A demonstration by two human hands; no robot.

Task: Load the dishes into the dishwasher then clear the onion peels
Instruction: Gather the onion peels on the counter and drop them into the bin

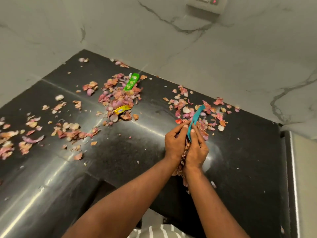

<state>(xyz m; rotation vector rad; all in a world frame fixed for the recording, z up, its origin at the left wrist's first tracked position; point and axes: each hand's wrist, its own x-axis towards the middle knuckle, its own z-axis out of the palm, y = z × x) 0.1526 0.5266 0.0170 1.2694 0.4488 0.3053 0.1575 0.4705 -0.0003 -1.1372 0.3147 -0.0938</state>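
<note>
Pink and tan onion peels [118, 98] lie scattered over the black stone counter [140, 148]. My left hand [175, 143] and my right hand [197, 150] are cupped together at the right, curled round a bunch of peels [184, 152] squeezed between the palms. A teal strip of wrapper [194, 119] sticks up from between my fingertips. More peels [211, 110] lie just beyond my hands. A few peels hang below my wrists. No dishes or dishwasher are in view.
A green wrapper [131, 81] and a yellow wrapper [122, 109] lie in the middle pile. Another patch of peels [20, 134] covers the left. Marble walls [188, 48] close the corner, with a switch box [204, 4] high up. The counter's right edge [284, 169] meets a steel rim.
</note>
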